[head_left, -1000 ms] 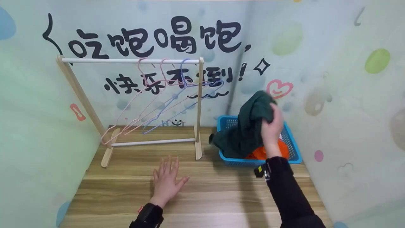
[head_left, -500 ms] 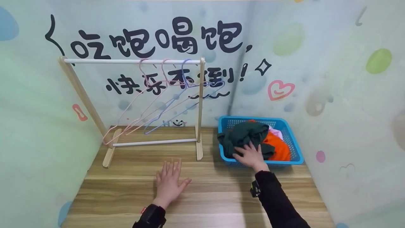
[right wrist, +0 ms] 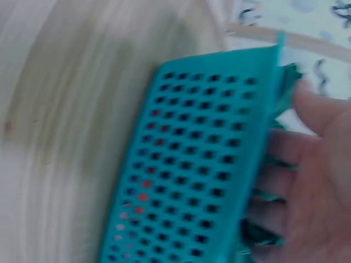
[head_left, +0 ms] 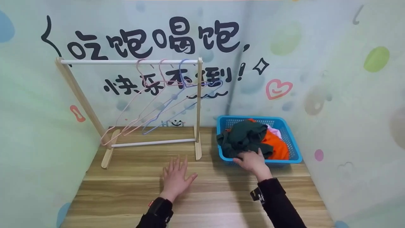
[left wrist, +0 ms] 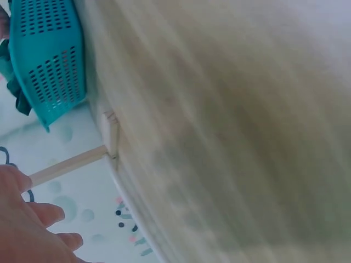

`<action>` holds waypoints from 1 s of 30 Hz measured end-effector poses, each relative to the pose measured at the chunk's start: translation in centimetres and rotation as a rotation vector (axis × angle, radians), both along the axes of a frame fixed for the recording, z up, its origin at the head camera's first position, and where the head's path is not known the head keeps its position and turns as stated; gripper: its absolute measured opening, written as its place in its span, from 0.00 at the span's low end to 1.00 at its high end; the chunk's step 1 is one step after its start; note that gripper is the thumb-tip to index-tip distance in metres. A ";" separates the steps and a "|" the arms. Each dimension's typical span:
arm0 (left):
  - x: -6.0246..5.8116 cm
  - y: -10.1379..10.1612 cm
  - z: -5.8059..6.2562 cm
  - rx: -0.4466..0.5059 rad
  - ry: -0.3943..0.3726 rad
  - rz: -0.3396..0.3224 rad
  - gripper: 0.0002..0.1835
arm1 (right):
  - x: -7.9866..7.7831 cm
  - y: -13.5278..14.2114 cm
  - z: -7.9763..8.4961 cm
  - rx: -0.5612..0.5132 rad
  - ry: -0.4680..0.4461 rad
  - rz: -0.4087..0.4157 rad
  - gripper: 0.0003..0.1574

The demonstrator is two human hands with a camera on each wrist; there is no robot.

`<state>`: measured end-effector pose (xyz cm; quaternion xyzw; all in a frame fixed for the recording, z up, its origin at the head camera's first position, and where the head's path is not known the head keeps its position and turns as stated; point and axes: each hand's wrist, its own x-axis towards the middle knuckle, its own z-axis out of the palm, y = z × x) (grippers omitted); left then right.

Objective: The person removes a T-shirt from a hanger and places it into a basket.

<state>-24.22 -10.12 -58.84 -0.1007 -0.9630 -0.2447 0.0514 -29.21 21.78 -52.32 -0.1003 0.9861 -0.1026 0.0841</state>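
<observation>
A blue plastic basket (head_left: 292,139) stands at the back right of the wooden table, filled with clothes. On top lies a crumpled dark green garment (head_left: 246,133), one end draped at the left rim. An orange garment (head_left: 278,147) and a light pink one (head_left: 274,130) show beneath it. My right hand (head_left: 253,163) is at the basket's front rim, fingers spread over the green garment's near edge. In the right wrist view the fingers (right wrist: 274,178) reach behind the rim, their tips hidden. My left hand (head_left: 177,180) is over the table left of the basket, fingers spread, holding nothing.
A clothes rack (head_left: 199,104) with wooden posts and white bars stands at the back left. Two pink hangers (head_left: 139,88) and a blue hanger (head_left: 182,91) hang from its top bar. A printed wall (head_left: 253,31) closes off the back.
My right hand has let the dark green garment down into the basket, then drawn back slightly toward the front rim. My left hand has shifted a little to the right.
</observation>
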 end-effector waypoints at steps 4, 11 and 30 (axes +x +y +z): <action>-0.4 0.0 1.0 0.015 -0.019 -0.008 0.48 | 1.5 -0.5 1.3 0.019 -0.035 0.011 0.32; -0.6 -0.6 2.8 -0.057 -0.026 -0.017 0.47 | 4.0 -1.2 1.8 0.041 0.042 -0.017 0.35; 2.0 -3.4 6.1 -0.193 0.008 -0.038 0.49 | 8.2 0.0 -1.6 0.031 0.313 0.112 0.48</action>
